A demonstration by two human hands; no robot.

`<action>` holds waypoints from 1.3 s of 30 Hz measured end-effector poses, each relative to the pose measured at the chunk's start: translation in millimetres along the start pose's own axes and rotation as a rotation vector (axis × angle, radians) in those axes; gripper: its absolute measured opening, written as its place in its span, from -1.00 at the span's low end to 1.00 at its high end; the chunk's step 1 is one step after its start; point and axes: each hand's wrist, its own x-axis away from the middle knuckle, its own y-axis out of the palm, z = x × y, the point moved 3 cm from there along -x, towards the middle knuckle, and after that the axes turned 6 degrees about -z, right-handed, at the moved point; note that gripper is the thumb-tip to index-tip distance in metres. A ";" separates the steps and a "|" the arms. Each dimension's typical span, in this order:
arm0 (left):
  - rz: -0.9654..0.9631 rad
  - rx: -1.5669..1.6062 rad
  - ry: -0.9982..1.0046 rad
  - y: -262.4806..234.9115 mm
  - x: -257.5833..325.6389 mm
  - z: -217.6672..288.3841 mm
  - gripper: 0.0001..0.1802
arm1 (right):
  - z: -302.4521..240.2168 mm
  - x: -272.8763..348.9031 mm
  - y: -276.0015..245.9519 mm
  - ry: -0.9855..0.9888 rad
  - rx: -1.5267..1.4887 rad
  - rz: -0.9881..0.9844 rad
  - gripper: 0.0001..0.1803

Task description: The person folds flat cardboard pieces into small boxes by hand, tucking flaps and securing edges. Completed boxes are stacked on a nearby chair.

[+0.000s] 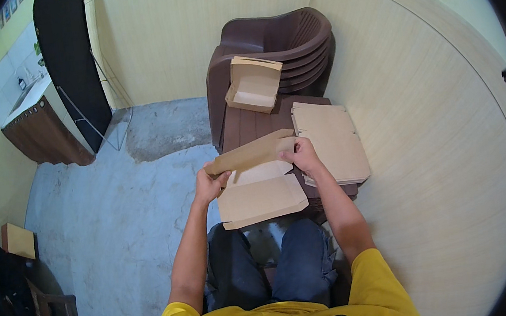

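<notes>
A partly folded brown cardboard box (262, 200) with a pale inside is in front of me above my knees. My left hand (211, 184) grips its left far corner, thumb on the inner face. At the right far corner, my right hand (301, 155) pinches the raised far flap. The near panel lies spread out flat toward me. To the right lies a stack of flat cardboard blanks (330, 140). Beyond my hands a folded cardboard box (254, 85) stands with its lid raised.
Stacked brown plastic chairs (309, 47) stand ahead, holding the boxes. A wood-patterned wall (424, 140) runs along the right. A metal frame (98, 122) leans by a black door at the far left. A small box (19, 240) and dark furniture (58, 311) are at the left.
</notes>
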 end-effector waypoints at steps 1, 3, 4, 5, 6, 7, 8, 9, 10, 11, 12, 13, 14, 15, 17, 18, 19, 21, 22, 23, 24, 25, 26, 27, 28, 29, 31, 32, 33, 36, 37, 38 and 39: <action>-0.005 -0.090 0.069 -1.6 -0.2 4.2 -0.71 | -2.4 -0.3 -1.3 -0.006 -0.092 0.003 -0.74; -0.039 -0.272 0.137 -3.4 -0.8 11.7 -0.74 | -10.8 3.4 -3.9 -0.096 0.081 -0.070 -0.73; -0.044 -0.276 0.168 -3.6 -0.4 15.7 -0.75 | -14.4 5.5 -3.8 -0.115 0.162 -0.105 -0.71; -0.051 -0.298 0.175 -3.9 -0.1 19.1 -0.75 | -18.4 8.9 -3.7 -0.177 0.163 -0.099 -0.71; -0.057 -0.337 0.166 -3.6 0.1 21.9 -0.75 | -21.3 14.2 -4.0 -0.226 0.178 -0.091 -0.70; -0.060 -0.324 0.174 -3.6 1.3 24.8 -0.72 | -22.4 19.0 -3.7 -0.228 0.209 -0.077 -0.69; -0.064 -0.328 0.166 -3.4 2.5 26.1 -0.69 | -22.7 26.5 -4.9 -0.255 0.201 -0.090 -0.70; -0.067 -0.327 0.221 -2.8 3.8 29.0 -0.66 | -22.8 31.3 -3.4 -0.277 0.215 -0.102 -0.70; -0.108 -0.375 0.218 -3.2 2.8 29.6 -0.61 | -22.4 35.7 -2.1 -0.304 0.227 -0.117 -0.70; -0.149 -0.417 0.278 -5.5 1.2 31.7 -0.57 | -20.4 39.3 -1.9 -0.296 0.246 -0.129 -0.70; -0.196 -0.488 0.295 -7.4 0.4 32.5 -0.53 | -19.3 42.5 -1.2 -0.308 0.282 -0.160 -0.70; -0.222 -0.447 0.362 -9.5 0.8 34.4 -0.53 | -19.1 46.9 -1.4 -0.386 0.264 -0.169 -0.70; -0.252 -0.436 0.385 -12.0 1.2 35.7 -0.53 | -17.7 50.3 -1.8 -0.405 0.269 -0.168 -0.71; -0.292 -0.452 0.354 -12.7 1.5 36.0 -0.53 | -16.4 53.0 -1.9 -0.424 0.273 -0.167 -0.72; -0.360 -0.543 0.429 -15.6 10.7 42.6 -0.54 | -14.6 55.4 -5.7 -0.377 0.365 -0.223 -0.56; -0.396 -0.602 0.442 -17.2 15.7 46.5 -0.54 | -15.4 55.3 -7.7 -0.355 0.459 -0.255 -0.50; -0.424 -0.652 0.429 -18.3 18.5 50.3 -0.51 | -15.3 53.7 -8.8 -0.269 0.596 -0.281 -0.44; -0.481 -0.755 0.393 -19.0 24.1 58.0 -0.44 | -24.9 52.2 -11.2 -0.286 0.687 -0.393 -0.41; -0.514 -0.821 0.386 -18.5 24.3 61.9 -0.42 | -29.5 47.8 -10.9 -0.221 0.814 -0.445 -0.40; -0.554 -0.893 0.368 -17.8 22.4 65.2 -0.39 | -36.7 43.7 -12.1 -0.178 0.776 -0.445 -0.39; -0.593 -0.967 0.349 -16.6 22.6 68.2 -0.35 | -43.4 34.5 -7.9 -0.097 0.794 -0.442 -0.38; -0.605 -1.015 0.335 -15.1 23.6 71.6 -0.35 | -49.3 29.2 -0.7 -0.032 0.877 -0.438 -0.37; -0.617 -1.066 0.322 -13.5 23.7 75.4 -0.34 | -58.3 30.2 9.7 -0.122 0.789 -0.387 -0.39; -0.639 -1.137 0.293 -11.9 24.2 78.2 -0.33 | -65.0 33.6 22.2 -0.222 0.765 -0.336 -0.41; -0.615 -1.166 0.284 -11.8 25.9 82.7 -0.36 | -70.2 38.4 36.6 -0.338 0.742 -0.281 -0.41; -0.601 -1.216 0.259 -12.1 27.6 86.6 -0.39 | -67.5 41.8 54.9 -0.289 0.801 -0.336 -0.42; -0.594 -1.296 0.225 -11.2 29.0 93.6 -0.42 | -58.0 52.6 88.9 -0.233 0.921 -0.433 -0.37; -0.597 -1.327 0.215 -10.7 27.4 96.6 -0.42 | -53.2 58.6 97.2 -0.222 0.971 -0.401 -0.35; -0.597 -1.356 0.204 -9.6 27.0 98.1 -0.43 | -47.9 64.5 105.0 -0.225 1.017 -0.368 -0.33; -0.626 -1.480 0.219 22.6 28.0 89.9 -0.41 | -33.7 74.8 117.1 -0.225 1.076 -0.280 -0.30; -0.570 -1.316 0.165 36.3 30.0 85.1 -0.39 | -29.9 76.4 118.8 -0.206 1.077 -0.256 -0.30; -0.494 -1.141 0.146 52.8 34.1 80.3 -0.37 | -28.4 76.5 118.8 -0.231 1.093 -0.237 -0.30; -0.440 -0.972 0.095 66.1 39.0 74.3 -0.34 | -26.8 77.1 118.8 -0.237 1.107 -0.226 -0.30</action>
